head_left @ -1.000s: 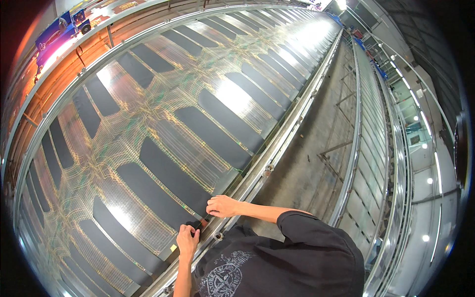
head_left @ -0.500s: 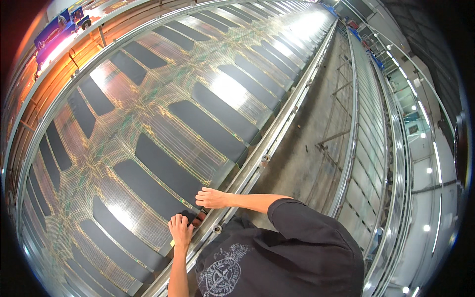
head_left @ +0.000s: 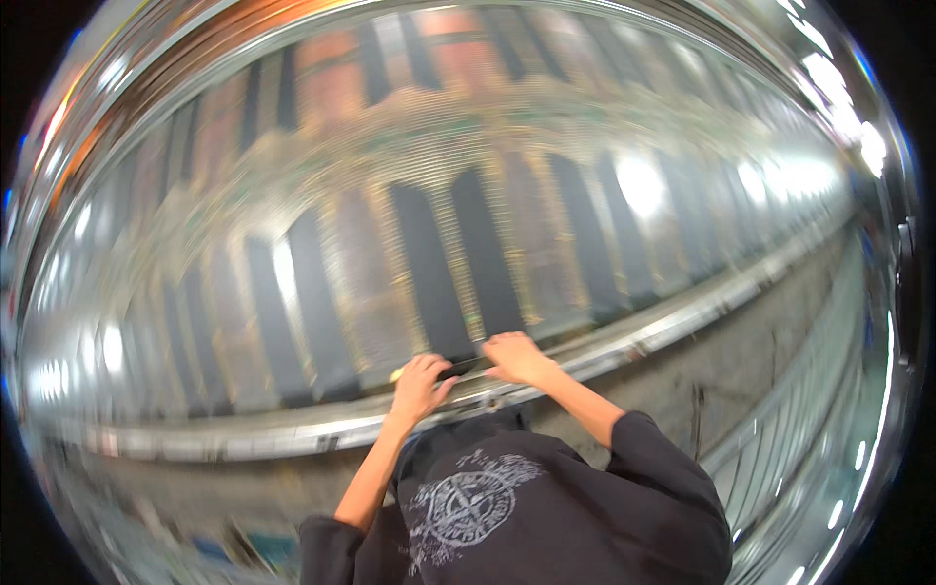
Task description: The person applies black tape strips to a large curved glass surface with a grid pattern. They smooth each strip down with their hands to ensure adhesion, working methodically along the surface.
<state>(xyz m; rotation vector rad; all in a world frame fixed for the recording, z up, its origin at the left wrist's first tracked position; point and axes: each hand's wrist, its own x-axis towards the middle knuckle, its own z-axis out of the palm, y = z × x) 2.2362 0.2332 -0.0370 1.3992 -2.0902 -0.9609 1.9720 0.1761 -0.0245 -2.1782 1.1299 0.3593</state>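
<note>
Two long dark grey panels, one on the left (head_left: 426,258) and one on the right (head_left: 487,255), lie side by side in front of me on a long, shiny table covered with fine yellow and green lines. At the left panel's near end, my left hand (head_left: 419,387) has curled fingers over the table edge, close to a small black piece (head_left: 454,370). My right hand (head_left: 520,359) is closed at the right panel's near end. Motion blur and the backs of my hands hide what the fingertips hold. A small yellow thing (head_left: 396,374) shows beside my left fingers.
Several more dark panels (head_left: 585,234) lie in rows along the table. A metal rail (head_left: 673,322) runs along its near edge. Behind the rail is a concrete floor (head_left: 721,356), with another long framed table (head_left: 780,458) at the right.
My view has swung round, so the table now runs across the picture and is blurred. Both hands remain by the near ends of the same two panels, a little apart.
</note>
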